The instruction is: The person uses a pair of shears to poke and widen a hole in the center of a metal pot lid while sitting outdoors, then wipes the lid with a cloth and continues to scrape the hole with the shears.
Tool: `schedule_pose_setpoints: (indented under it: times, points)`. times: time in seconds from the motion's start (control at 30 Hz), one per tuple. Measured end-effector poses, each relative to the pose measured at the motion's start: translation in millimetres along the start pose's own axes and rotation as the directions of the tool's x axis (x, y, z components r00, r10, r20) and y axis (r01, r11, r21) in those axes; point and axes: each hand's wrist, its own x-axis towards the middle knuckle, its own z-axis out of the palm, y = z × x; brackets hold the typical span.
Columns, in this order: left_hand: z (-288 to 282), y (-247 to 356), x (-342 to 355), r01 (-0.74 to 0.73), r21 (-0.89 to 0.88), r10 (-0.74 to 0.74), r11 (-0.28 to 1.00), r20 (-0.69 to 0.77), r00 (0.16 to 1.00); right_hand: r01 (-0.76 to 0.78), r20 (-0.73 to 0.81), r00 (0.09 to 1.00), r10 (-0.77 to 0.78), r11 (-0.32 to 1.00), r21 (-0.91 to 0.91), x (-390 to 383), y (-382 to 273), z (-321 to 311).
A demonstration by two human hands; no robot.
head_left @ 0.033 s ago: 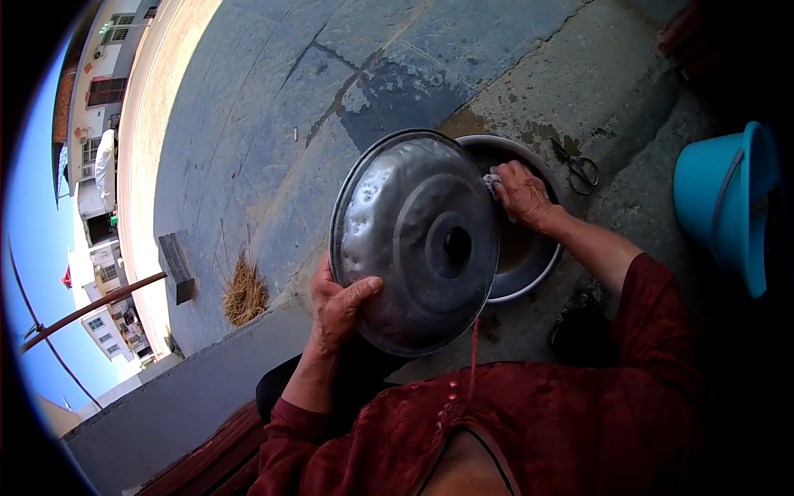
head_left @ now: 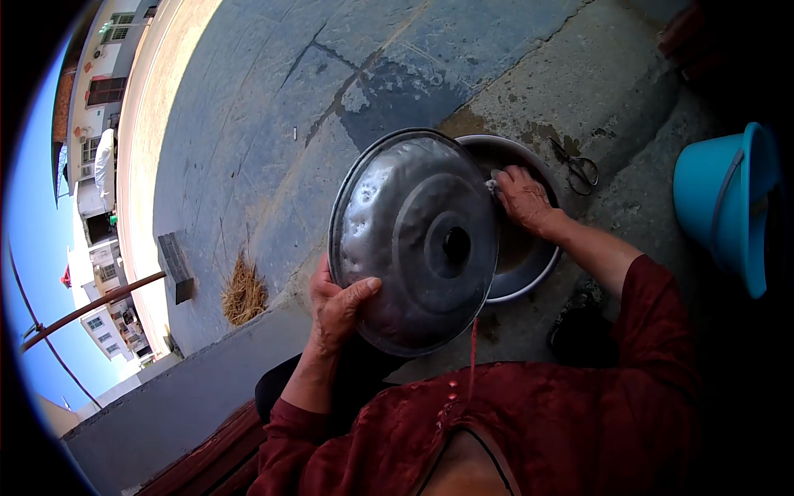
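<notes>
Metal lid [head_left: 409, 219] (dented), edge in left grip [head_left: 333, 314].

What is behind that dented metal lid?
Part of a metal basin shows beyond the lid, with the right hand over it. The basin's covered side and whatever lies there cannot be seen.

From where I watch over the head camera, I can read no text, label, brand, number or sign on anything in view.
</notes>
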Motion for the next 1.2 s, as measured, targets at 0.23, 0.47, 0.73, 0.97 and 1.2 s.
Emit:
schedule_pose_setpoints:
  times: [0.23, 0.47, 0.73, 0.97, 1.2]
  points:
    - [-12, -8, -3, 0.023, -0.069, -0.029, 0.997, -0.081, 0.996, 0.200, 0.204, 0.970, -0.136, 0.920, -0.337, 1, -1, 2]
    - [-3, -3, -4, 0.023, -0.015, -0.024, 1.000, -0.047, 0.999, 0.187, 0.239, 0.964, -0.121, 0.942, -0.277, 3, 9, 4]
    - [17, 10, -12, -0.011, -0.002, 0.011, 1.000, -0.001, 1.000, -0.015, 0.100, 0.994, -0.048, 0.837, 0.547, 7, -80, -89]
    - [34, 6, -13, -0.087, 0.112, 0.087, 0.990, 0.003, 0.996, 0.627, -0.299, 0.778, -0.552, 0.652, 0.426, -7, -194, -131]
    - [40, 15, -9, -0.125, 0.271, 0.114, 0.954, 0.055, 0.992, 0.652, -0.436, 0.703, -0.561, 0.754, 0.081, 36, -184, -102]
